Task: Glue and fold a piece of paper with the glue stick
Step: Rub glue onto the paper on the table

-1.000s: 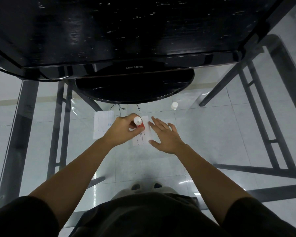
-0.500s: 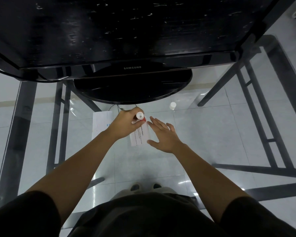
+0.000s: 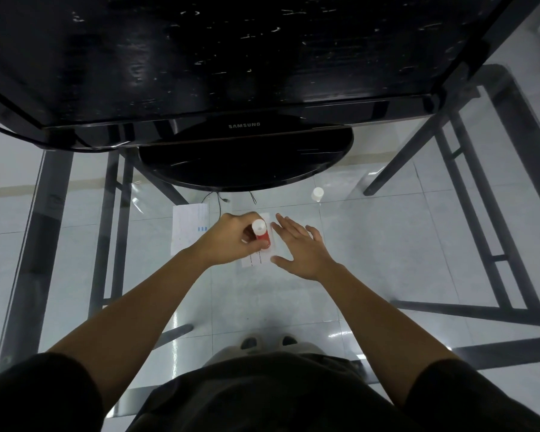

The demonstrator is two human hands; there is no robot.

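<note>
Left hand is curled tight round the red glue stick, white end up, tip down on the paper mid-tabletop. Right hand lies flat, fingers spread, holding nothing, pressing the paper's right side. Both hands cover most of that sheet; its print is too small to read. One glue stick, one white cap well apart beside the monitor base, two papers counting the second sheet at left.

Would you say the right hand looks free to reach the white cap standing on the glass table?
Probably yes. The right hand lies open and flat on the paper, holding nothing, and only bare glass shows between it and the white cap.
</note>
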